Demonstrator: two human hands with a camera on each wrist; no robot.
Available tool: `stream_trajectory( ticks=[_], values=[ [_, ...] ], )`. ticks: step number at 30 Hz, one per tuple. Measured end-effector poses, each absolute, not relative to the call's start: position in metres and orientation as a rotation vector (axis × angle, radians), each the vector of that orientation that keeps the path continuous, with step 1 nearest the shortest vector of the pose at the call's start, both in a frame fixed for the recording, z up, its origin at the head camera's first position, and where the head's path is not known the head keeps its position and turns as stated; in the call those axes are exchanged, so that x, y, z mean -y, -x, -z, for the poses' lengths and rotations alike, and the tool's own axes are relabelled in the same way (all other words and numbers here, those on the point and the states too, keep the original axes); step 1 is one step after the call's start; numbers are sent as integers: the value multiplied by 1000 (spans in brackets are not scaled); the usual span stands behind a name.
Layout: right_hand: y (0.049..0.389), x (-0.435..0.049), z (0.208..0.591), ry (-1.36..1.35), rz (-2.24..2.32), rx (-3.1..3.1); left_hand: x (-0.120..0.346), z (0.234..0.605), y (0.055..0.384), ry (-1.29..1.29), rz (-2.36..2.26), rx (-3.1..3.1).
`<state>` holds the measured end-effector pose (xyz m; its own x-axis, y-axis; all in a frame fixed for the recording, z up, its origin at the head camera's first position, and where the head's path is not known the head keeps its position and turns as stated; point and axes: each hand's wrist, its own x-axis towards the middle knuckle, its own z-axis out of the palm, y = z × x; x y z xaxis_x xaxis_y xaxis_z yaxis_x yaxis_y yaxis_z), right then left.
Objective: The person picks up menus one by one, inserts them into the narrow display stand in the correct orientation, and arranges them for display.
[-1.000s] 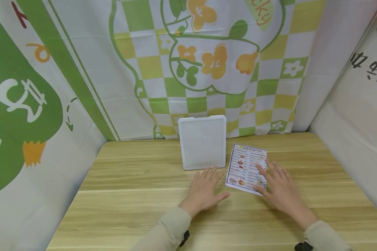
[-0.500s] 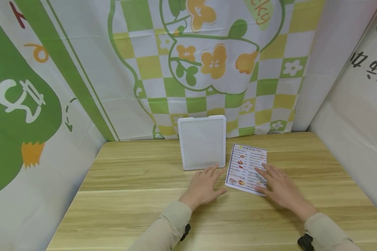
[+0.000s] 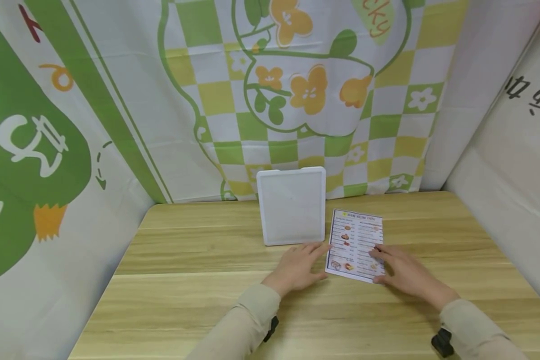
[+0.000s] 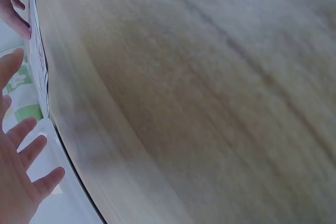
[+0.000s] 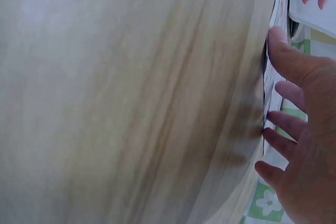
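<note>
A printed dim sum menu sheet point(image 3: 355, 240) lies on the wooden table in the head view. My right hand point(image 3: 405, 275) is at its right side, fingertips over the edge and thumb at the near right corner. In the right wrist view, the fingers of the right hand point(image 5: 310, 124) are spread along the paper's edge. My left hand point(image 3: 297, 267) is low over the table with relaxed fingers, its index fingertip right at the menu's left edge. Behind that hand stands a white frame-like board point(image 3: 292, 207), upright and leaning slightly back.
The wooden table point(image 3: 184, 290) reaches back to a green-and-yellow checked cloth point(image 3: 306, 135) printed with flowers. White printed cloth point(image 3: 513, 165) hangs at the right side, and a cloth with a large green shape point(image 3: 40, 150) hangs at the left.
My right hand has come down and drawn its fingers in at the menu's right edge. The left hand has shifted slightly right, its fingers closer together. The menu has slid slightly toward me.
</note>
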<state>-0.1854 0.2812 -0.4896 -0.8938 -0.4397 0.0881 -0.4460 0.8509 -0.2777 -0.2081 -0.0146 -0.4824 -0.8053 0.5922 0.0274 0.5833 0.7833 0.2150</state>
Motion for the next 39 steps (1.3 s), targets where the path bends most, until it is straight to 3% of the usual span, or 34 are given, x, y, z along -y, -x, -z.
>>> stream_trajectory(
  ticks=[24,39],
  values=[
    [186,-303,486,-808,-635,3059,-12,483,216,-1080,-170,-2865],
    [185,-306,488,-803,-581,3052,-16,486,221,-1000,-64,-2827]
  ],
)
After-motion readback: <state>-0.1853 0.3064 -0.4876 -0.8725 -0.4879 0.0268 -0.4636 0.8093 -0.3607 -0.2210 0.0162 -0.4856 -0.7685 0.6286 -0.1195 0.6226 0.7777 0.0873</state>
